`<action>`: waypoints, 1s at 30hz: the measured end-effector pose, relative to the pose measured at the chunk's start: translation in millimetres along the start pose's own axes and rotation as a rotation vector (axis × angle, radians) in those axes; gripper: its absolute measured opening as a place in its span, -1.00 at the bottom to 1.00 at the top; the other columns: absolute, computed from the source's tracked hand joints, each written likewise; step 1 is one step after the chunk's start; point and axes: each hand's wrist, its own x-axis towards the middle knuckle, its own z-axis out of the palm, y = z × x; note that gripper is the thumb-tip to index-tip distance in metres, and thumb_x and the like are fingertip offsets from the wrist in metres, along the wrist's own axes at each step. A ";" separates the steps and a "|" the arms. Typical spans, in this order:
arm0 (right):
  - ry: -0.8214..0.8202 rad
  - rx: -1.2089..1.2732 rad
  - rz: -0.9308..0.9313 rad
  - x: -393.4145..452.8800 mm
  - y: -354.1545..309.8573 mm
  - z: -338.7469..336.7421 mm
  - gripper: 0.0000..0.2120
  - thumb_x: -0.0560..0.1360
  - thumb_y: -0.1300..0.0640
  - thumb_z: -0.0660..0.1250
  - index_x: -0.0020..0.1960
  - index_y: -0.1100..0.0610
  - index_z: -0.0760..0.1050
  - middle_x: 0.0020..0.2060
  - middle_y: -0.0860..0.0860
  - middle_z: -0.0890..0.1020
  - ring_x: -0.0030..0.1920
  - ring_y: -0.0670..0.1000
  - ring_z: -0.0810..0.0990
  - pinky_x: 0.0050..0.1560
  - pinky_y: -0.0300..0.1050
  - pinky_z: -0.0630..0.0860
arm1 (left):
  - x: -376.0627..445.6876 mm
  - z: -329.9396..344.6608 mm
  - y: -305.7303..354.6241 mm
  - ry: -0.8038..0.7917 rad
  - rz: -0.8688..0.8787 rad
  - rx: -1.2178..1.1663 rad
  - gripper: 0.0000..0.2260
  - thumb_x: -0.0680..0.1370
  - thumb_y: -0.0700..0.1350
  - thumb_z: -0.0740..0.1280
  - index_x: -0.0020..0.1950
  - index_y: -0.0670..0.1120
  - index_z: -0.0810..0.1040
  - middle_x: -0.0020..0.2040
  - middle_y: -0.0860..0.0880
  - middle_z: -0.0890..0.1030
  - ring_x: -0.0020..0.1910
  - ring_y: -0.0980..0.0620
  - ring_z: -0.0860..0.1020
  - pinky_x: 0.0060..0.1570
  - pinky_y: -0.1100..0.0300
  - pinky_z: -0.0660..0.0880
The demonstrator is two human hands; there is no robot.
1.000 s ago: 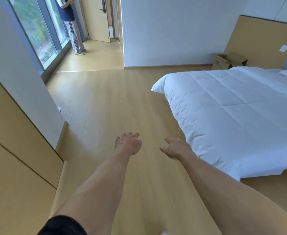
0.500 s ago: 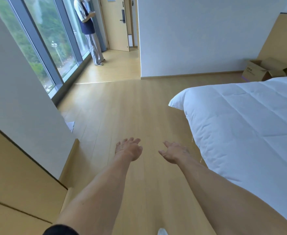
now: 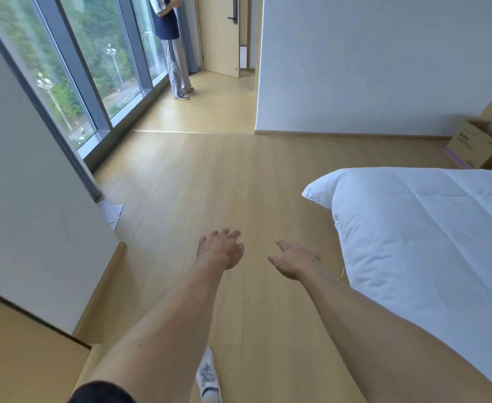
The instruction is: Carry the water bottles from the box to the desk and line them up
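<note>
We hold our left hand (image 3: 220, 249) and right hand (image 3: 295, 259) out over smooth plank floor (image 3: 204, 175) — fingers loosely spread, holding nothing; the cardboard box (image 3: 478, 146) sits beyond the quilted bed (image 3: 425, 228).

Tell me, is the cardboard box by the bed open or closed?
Open: the cardboard box has its flaps raised. Its contents are hidden.

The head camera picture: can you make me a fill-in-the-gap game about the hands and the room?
1. Both the left hand and the right hand hold ____.
2. The cover on the bed is coloured ____.
3. The cardboard box sits on the floor to the far ____ of the view.
4. Another person stands beside the big ____.

Missing words: nothing; white; right; window
</note>
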 end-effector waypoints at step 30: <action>0.060 0.090 0.190 457.5 -31.1 -217.2 -0.38 0.63 -0.25 0.04 0.63 -0.06 0.04 0.57 0.08 0.21 0.58 0.13 0.11 0.53 0.13 0.08 | 517.4 -192.5 3.7 -0.003 0.215 0.093 -0.52 0.68 0.13 0.05 0.62 0.12 0.17 0.62 0.03 0.22 0.57 -0.06 0.20 0.53 -0.08 0.13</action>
